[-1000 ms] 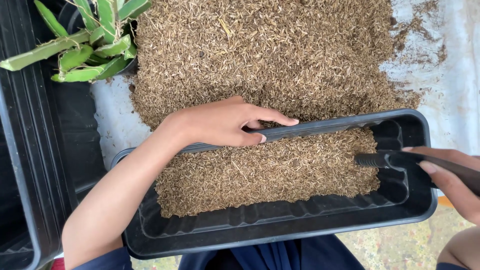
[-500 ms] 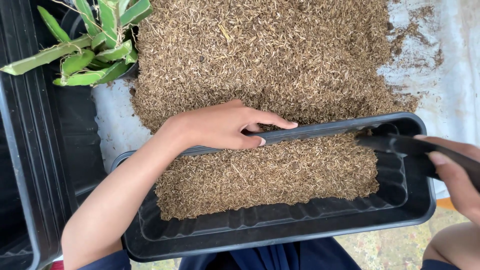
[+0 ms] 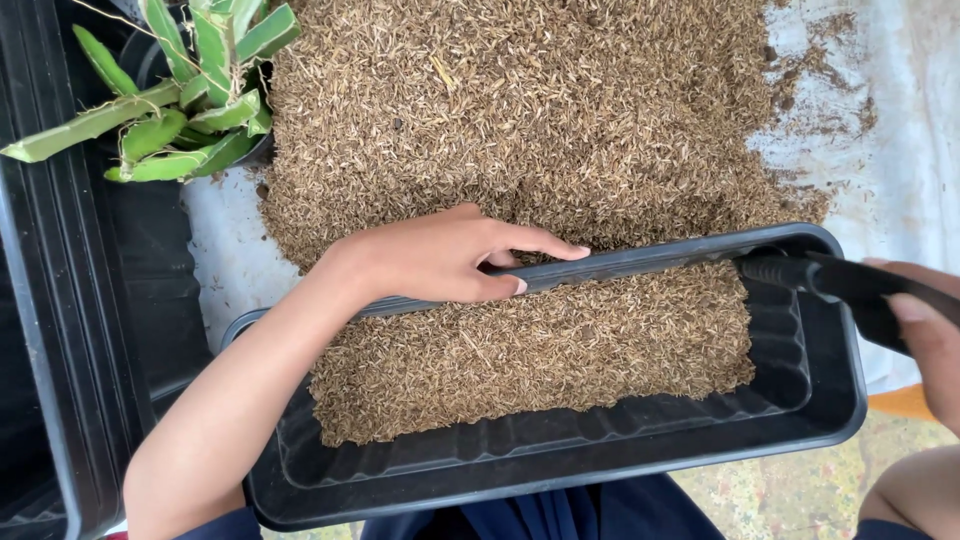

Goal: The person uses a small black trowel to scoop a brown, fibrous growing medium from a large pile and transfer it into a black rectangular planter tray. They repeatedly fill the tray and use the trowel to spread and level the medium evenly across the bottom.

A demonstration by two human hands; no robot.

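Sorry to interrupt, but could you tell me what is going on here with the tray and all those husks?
A person's left hand grips the far rim of a long black planter tray, which is partly filled with brown husks. The right hand holds a black tool at the tray's right end. A larger husk pile lies behind, beside a green plant.

Bright, even daylight; soft shadows, sharp focus, slight blur at right edge.

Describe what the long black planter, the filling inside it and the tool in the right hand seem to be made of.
Planter: probably moulded plastic, with a smooth, slightly glossy black wall and ribbed base.
Filling: dry tan husks or chaff, loose and flaky, likely plant matter.
Tool, held by the right hand: black, matte, probably plastic; its working end is not clear.
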